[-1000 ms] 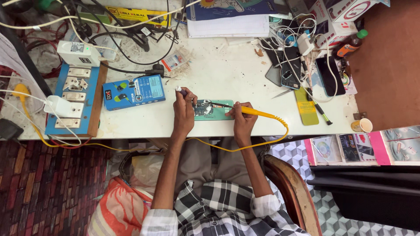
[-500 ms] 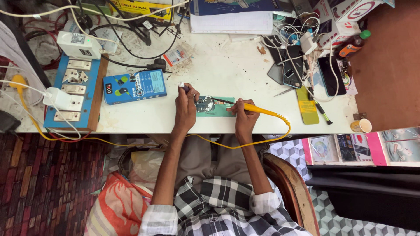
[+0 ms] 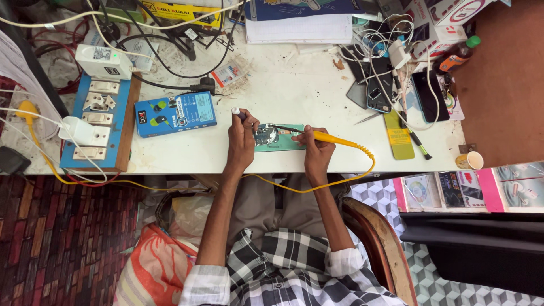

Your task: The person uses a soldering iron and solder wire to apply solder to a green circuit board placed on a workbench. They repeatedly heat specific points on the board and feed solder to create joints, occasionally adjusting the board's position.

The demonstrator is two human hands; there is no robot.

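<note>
My right hand [image 3: 317, 152] grips a yellow soldering iron [image 3: 331, 139] whose dark tip points left onto a small shiny circuit board [image 3: 266, 136]. The board lies on a green mat [image 3: 288, 144] near the front edge of the white table [image 3: 283, 90]. My left hand [image 3: 242, 141] rests at the board's left side and holds a thin dark pen-like tool [image 3: 239, 115] with a pale tip. The iron's yellow cord [image 3: 345, 178] loops down past the table edge toward my lap.
A blue box [image 3: 175, 114] lies left of my hands, beside a blue switch board [image 3: 99, 124] with white plugs. Several phones [image 3: 377, 79], tangled cables, a yellow-green strip [image 3: 399, 136], a notebook [image 3: 300, 27] and a small paper cup [image 3: 470, 161] crowd the right and back.
The view has shifted slightly. Both hands stay at the circuit board with the iron tip on it; no clear movement of the tools.
</note>
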